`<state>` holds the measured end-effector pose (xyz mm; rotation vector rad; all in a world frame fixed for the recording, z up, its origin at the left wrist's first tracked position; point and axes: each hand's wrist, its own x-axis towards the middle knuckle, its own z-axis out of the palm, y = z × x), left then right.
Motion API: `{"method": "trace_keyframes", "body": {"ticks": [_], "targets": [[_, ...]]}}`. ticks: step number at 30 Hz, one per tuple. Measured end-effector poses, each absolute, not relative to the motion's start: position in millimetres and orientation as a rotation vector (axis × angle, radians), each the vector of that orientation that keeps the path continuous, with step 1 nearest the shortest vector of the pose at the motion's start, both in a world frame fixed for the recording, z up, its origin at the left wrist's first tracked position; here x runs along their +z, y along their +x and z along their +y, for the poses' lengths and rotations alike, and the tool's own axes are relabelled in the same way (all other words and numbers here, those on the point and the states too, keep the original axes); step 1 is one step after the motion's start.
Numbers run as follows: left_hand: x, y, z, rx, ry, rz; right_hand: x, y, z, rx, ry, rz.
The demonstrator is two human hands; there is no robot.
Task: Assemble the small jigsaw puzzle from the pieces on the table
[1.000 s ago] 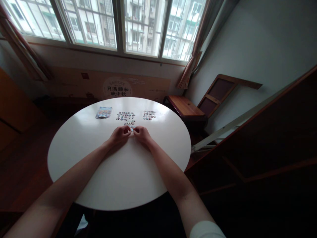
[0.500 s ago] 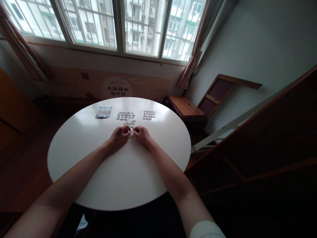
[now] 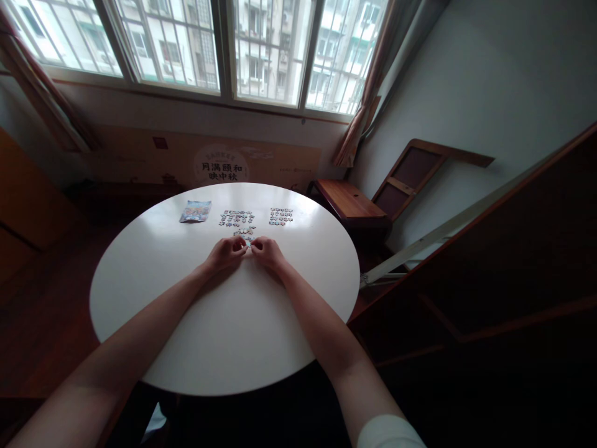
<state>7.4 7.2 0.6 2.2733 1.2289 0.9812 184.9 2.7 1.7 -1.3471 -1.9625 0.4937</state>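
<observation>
My left hand [image 3: 228, 250] and my right hand [image 3: 265, 251] meet over the white oval table, fingertips pinched close together. Between them shows a small pale-blue jigsaw piece [image 3: 248, 244], gripped from both sides; whether it is one piece or two joined I cannot tell. Just beyond my fingers lies a small cluster of jigsaw pieces [image 3: 244, 231], partly hidden by my hands. Farther back are a larger loose group of pieces [image 3: 237, 217] and, to its right, pieces set out in neat rows [image 3: 281, 216].
A colourful picture packet [image 3: 196, 211] lies at the table's back left. The white table [image 3: 224, 336] has a rounded edge all round. Past its right side stand a wooden stool [image 3: 352, 200] and a folded wooden frame [image 3: 410, 174] against the wall. A barred window runs behind.
</observation>
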Motion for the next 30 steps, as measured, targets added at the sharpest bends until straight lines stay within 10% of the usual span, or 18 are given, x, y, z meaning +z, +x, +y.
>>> {"method": "trace_keyframes", "body": {"ticks": [30], "targets": [[2.0, 8.4, 6.5, 0.985, 2.258, 1.22, 3.6, 185.4, 1.6, 0.488, -1.362, -1.976]]}}
